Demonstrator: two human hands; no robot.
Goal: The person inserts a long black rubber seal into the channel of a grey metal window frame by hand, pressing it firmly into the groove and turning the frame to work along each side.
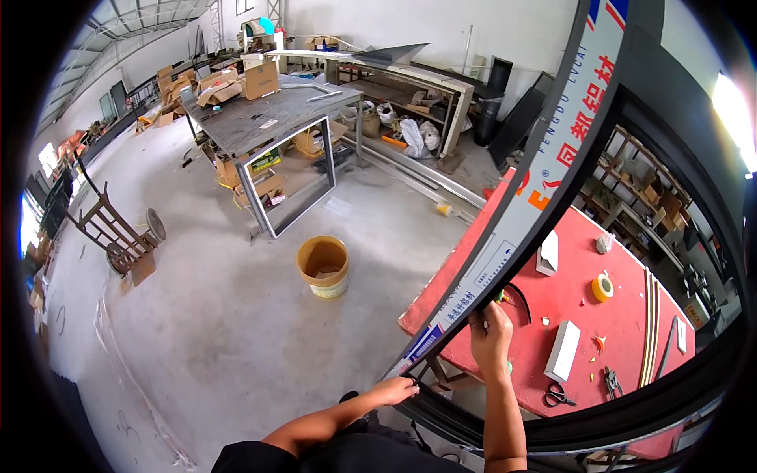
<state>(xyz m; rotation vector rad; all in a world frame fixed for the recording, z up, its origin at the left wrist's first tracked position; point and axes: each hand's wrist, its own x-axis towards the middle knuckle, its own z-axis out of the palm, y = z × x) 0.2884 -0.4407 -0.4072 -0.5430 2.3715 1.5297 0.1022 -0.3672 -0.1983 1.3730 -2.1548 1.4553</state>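
A big dark window frame (579,169), its outer face covered in pale printed film, slants across the right side over a red-topped table (489,236). My left hand (394,391) is closed at the frame's lower corner, fingertips curled over the edge. Farther up the same bar, my right hand (490,335) pinches at the inner edge. A thin black strip (520,303) curves out beside its fingers and seems held in them; the exact grip is hidden. Scissors (559,395), pliers (612,383) and a yellow tape roll (602,288) lie on the red top.
A yellow bucket (322,268) stands on the floor ahead. Behind it, a bare metal frame (330,154) leans against a grey workbench (260,118). At far left is a hand truck (118,229). White boxes (562,351) and long thin strips (648,331) lie on the red table.
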